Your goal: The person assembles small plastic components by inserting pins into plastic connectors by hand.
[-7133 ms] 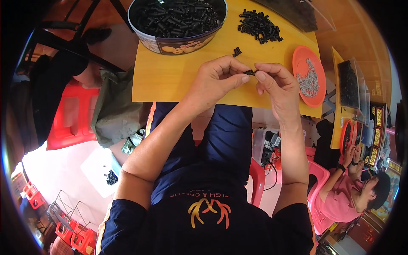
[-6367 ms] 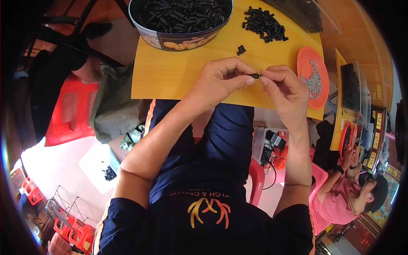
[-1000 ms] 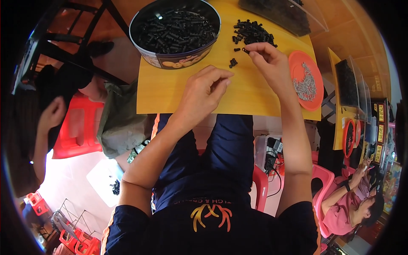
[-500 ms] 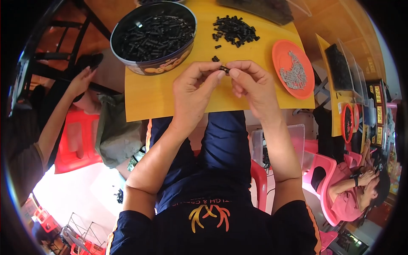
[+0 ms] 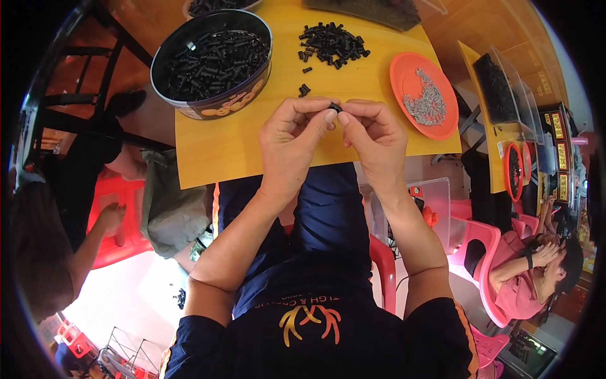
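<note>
A small black cylindrical part (image 5: 335,107) is pinched between the thumbs and fingertips of my left hand (image 5: 293,136) and my right hand (image 5: 374,134), which meet over the table's near half. My fingers cover most of it. Just beyond them a few loose black pieces (image 5: 304,90) lie on the yellow table (image 5: 221,146). Farther off is a heap of the same black parts (image 5: 333,44). On the right, an orange-red plate (image 5: 447,129) holds many small silvery metal pieces (image 5: 427,101), apparently screws or pins. A round tin (image 5: 218,108) full of black parts stands to the left.
A clear-sided box with dark contents (image 5: 369,11) stands at the table's far edge. Another person's arm (image 5: 95,246) shows at the left near a red stool (image 5: 117,208). To the right a person in pink (image 5: 521,278) sits by another table. A clear plastic box (image 5: 435,196) is beside my right leg.
The view has shifted, so the table and its things sit slightly further left. The black part has turned a little between my fingertips. The other person's hand at the left has come lower.
</note>
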{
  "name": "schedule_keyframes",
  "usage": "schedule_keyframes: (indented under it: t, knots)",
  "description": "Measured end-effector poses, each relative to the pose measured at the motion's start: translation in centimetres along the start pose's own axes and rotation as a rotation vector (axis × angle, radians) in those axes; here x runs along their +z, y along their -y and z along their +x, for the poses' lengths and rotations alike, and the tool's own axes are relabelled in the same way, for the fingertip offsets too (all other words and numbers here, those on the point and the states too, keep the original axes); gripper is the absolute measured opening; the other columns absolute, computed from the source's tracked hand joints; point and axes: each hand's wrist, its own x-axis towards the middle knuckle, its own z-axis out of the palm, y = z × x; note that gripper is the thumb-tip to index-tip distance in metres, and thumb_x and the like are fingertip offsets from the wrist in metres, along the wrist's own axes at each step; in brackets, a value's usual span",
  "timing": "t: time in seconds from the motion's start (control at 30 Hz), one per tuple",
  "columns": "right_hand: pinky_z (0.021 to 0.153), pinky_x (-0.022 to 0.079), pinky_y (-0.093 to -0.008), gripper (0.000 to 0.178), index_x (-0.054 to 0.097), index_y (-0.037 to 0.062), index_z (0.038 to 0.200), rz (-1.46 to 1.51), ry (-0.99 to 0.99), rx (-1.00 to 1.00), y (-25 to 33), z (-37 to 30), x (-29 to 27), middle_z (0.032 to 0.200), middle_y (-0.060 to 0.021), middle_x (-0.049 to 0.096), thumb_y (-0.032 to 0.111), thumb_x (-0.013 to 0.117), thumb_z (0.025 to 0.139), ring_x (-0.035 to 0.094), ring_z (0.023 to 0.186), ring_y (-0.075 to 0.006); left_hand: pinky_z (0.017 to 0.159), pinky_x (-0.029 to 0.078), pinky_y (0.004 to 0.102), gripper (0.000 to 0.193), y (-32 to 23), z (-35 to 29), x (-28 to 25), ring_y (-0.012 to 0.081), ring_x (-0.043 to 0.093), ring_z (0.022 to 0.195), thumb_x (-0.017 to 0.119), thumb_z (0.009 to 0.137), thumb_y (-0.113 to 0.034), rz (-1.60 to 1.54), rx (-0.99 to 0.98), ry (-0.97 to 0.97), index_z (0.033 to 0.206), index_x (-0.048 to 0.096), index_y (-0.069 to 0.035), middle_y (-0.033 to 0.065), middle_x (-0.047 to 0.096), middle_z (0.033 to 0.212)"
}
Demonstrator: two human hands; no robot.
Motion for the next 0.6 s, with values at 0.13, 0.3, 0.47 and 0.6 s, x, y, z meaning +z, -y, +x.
schedule_keyframes:
  t: [0.13, 0.3, 0.47, 0.6]
  knots:
    - [0.066, 0.049, -0.0214, 0.012, 0.067, 0.0005, 0.102, -0.248, 0.081, -0.087, 0.6, 0.1, -1.7, 0.097, -0.0054, 0.068, 0.006, 0.069, 0.091, 0.062, 0.076, -0.0087, 0.081, 0.052, 0.0242, 0.014, 1.1, -0.1, -0.2, 0.0106, 0.065, 0.090, 0.065, 0.092, 0.002, 0.014, 0.006, 0.025, 0.106, 0.063, 0.001, 0.0064, 0.069, 0.099]
    - [0.067, 0.050, -0.0230, 0.013, 0.070, 0.0010, 0.102, -0.918, 0.147, -0.193, 3.1, 5.1, -9.1, 0.090, -0.0041, 0.069, 0.008, 0.068, 0.091, 0.061, 0.074, -0.0074, 0.081, 0.054, 0.0253, 0.016, 0.7, 0.4, -1.6, 0.0121, 0.066, 0.090, 0.063, 0.093, 0.003, -0.010, -0.051, 0.042, 0.109, 0.061, 0.002, 0.0060, 0.067, 0.097]
    - [0.073, 0.052, -0.0347, 0.018, 0.072, 0.0020, 0.100, -1.376, 0.167, -0.075, 4.2, 9.9, -17.2, 0.091, -0.0130, 0.072, 0.015, 0.069, 0.087, 0.067, 0.079, -0.0243, 0.080, 0.053, 0.0246, 0.018, 1.8, 0.7, -2.8, 0.0118, 0.066, 0.089, 0.062, 0.093, 0.003, 0.076, -0.055, 0.061, 0.111, 0.061, 0.002, 0.0054, 0.066, 0.095]
    - [0.077, 0.053, -0.0412, 0.018, 0.073, 0.0053, 0.097, -1.448, 0.249, -0.040, 3.7, 10.8, -18.5, 0.091, -0.0143, 0.072, 0.019, 0.067, 0.087, 0.069, 0.085, -0.0319, 0.079, 0.051, 0.0233, 0.020, 1.9, 0.6, -3.0, 0.0105, 0.065, 0.087, 0.063, 0.092, 0.003, 0.129, -0.090, 0.076, 0.113, 0.061, 0.002, 0.0037, 0.065, 0.093]
